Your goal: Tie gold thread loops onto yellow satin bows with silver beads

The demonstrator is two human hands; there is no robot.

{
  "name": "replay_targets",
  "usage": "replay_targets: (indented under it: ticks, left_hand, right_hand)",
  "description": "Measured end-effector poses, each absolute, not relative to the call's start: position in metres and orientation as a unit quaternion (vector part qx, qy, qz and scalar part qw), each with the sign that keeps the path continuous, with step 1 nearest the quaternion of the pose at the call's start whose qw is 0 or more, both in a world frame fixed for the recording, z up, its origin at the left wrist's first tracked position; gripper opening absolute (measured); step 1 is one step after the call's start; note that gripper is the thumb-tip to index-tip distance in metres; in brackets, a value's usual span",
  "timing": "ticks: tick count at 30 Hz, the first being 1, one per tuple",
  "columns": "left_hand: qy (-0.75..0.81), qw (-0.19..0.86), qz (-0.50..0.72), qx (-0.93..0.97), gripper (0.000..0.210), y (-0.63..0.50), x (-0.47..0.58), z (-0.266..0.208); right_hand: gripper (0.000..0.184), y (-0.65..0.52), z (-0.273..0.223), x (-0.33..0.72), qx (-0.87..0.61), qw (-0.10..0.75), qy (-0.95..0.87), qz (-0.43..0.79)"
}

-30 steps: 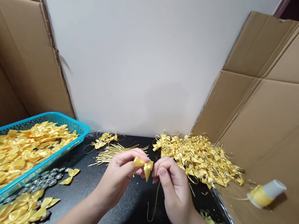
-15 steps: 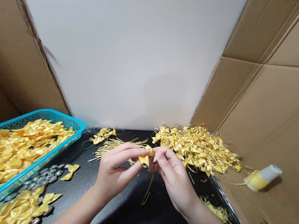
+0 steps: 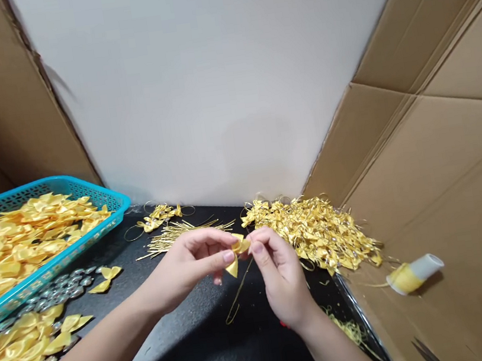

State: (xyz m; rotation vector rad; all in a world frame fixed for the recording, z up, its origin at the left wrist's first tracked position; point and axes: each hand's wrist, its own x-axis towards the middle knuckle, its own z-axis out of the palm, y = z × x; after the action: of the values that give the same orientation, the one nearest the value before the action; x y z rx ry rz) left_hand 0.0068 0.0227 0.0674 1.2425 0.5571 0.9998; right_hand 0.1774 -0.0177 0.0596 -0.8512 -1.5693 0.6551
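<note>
Between thumb and fingers, my left hand (image 3: 205, 259) pinches a yellow satin ribbon bow (image 3: 236, 256) above the black table. My right hand (image 3: 279, 270) is closed at the bow's right side, thumb against forefinger; a thin gold cord (image 3: 239, 294) hangs in a loop below the fingertips. What exactly the right fingertips grip is too small to make out. Just behind the hands lies a bundle of gold cord pieces (image 3: 164, 240). To the right is a heap of finished-looking bows with cord loops (image 3: 315, 233).
A blue basket (image 3: 122, 208) of yellow bows stands at the left. Before it lie silvery gems (image 3: 70, 285) and loose bows (image 3: 25, 339). At the right are a thread spool (image 3: 415, 273), scissors tips (image 3: 425, 353) and thread scraps (image 3: 349, 329). Cardboard (image 3: 455, 174) borders the right side.
My left thumb and fingers have shifted on the bow, which has turned slightly. My right fingertips have closed in at its side. The view has moved a little, showing more of the scissors.
</note>
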Motion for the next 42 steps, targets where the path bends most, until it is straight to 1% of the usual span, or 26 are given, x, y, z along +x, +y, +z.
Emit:
replay_targets:
  ticks: [3, 6, 9, 12, 23, 26, 35, 39, 42]
  left_hand:
    - [0.263, 0.711, 0.466, 0.457, 0.021, 0.023, 0.009, 0.066]
    - [0.263, 0.757, 0.460, 0.381, 0.028, 0.021, 0.012, 0.066]
    - [0.248, 0.787, 0.454, 0.337, 0.033, 0.021, 0.013, 0.063]
    - [0.230, 0.802, 0.451, 0.316, 0.036, 0.021, 0.014, 0.059]
    - [0.173, 0.822, 0.437, 0.321, 0.033, 0.020, 0.015, 0.054]
    - [0.191, 0.821, 0.434, 0.317, 0.033, 0.021, 0.015, 0.055]
    - [0.226, 0.812, 0.427, 0.328, 0.036, 0.020, 0.014, 0.059]
    - [0.229, 0.811, 0.422, 0.333, 0.037, 0.020, 0.015, 0.059]
    - [0.234, 0.808, 0.429, 0.328, 0.037, 0.019, 0.017, 0.059]
  right_hand:
    - [0.016, -0.014, 0.056, 0.184, -0.336, 0.566, -0.744, 0.114]
    - [0.017, -0.010, 0.054, 0.188, -0.311, 0.522, -0.792, 0.055]
    - [0.018, -0.009, 0.054, 0.187, -0.311, 0.500, -0.807, 0.044]
    - [0.019, -0.009, 0.055, 0.186, -0.312, 0.496, -0.809, 0.041]
    - [0.020, -0.010, 0.056, 0.185, -0.313, 0.490, -0.812, 0.039]
    - [0.021, -0.009, 0.058, 0.187, -0.319, 0.470, -0.823, 0.021]
    - [0.023, -0.014, 0.073, 0.198, -0.357, 0.353, -0.864, -0.021]
    - [0.024, -0.016, 0.076, 0.198, -0.364, 0.342, -0.866, -0.027]
    - [0.024, -0.015, 0.075, 0.196, -0.361, 0.361, -0.860, -0.014]
